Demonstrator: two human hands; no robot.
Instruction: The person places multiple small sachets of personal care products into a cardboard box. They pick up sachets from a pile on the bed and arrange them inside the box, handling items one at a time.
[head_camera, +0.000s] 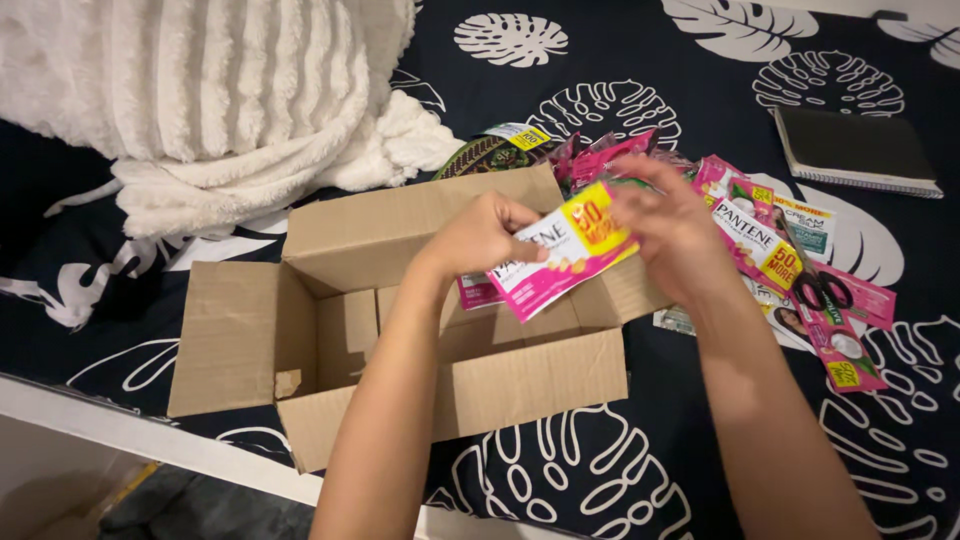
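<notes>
Both hands meet above an open cardboard box (420, 330) that sits on a dark bedspread (700, 60) printed with white leaf shapes. The left hand (480, 235) is curled shut on the lower edge of a pink and white sachet (560, 255) with a yellow corner patch, thumb pressing on the front. The right hand (670, 225) closes its fingers on the same sachet's upper right end, so the packet is pinched between the two hands, tilted, directly over the box's far half.

The box has all four flaps folded outward — the left flap lies flat, the near one hangs toward the bed's edge. Its inside is mostly bare brown card; the only content that shows is a pink sachet edge (478, 290) peeking out just under the left wrist, and whether it lies in the box or hangs from the hand cannot be told.

To the right of the box, beside the right forearm, a loose heap of sachets (790, 250) spreads over the bedspread — mostly pink, a few white and green. A pair of scissors with dark handles (822, 292) rests on the heap. Farther back lies a spiral notebook (855, 150) with a dark cover. A fluffy white blanket (220, 90) is bunched at the upper left, touching the box's rear flap.
</notes>
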